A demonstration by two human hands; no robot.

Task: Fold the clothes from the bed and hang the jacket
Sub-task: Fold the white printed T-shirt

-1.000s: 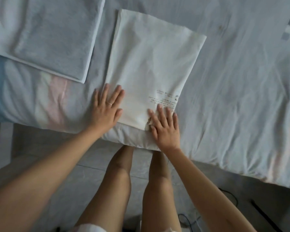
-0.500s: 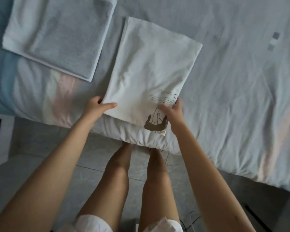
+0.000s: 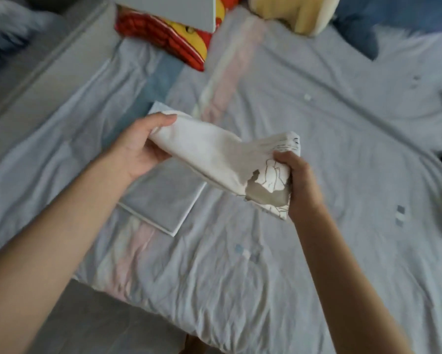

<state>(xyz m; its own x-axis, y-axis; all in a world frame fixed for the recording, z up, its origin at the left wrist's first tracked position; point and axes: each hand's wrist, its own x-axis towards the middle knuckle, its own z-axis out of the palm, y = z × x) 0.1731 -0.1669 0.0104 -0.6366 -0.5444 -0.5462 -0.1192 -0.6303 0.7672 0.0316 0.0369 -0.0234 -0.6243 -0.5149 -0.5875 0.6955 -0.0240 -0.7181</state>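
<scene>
1. The folded white shirt is off the bed, held in the air at the middle of the view. It sags between two grips, with its printed end toward 4 o'clock.
2. The left hand takes the plain end at 9 o'clock, pinching the fold with the thumb on top and the fingers beneath. At 4 o'clock, the right hand has its fingers curled tight round the printed end, bunching it.
3. We judge the shirt light, soft and limp. It will slump and lose its folds unless we support both ends or lay it flat.
4. Below it, toward 7 o'clock, a folded grey garment lies on the bed; we think that a likely place to stack the shirt.
5. A red-and-yellow cushion lies at 12 o'clock. At 1 o'clock is some blue cloth, too blurred for us to tell whether it is the jacket.
</scene>
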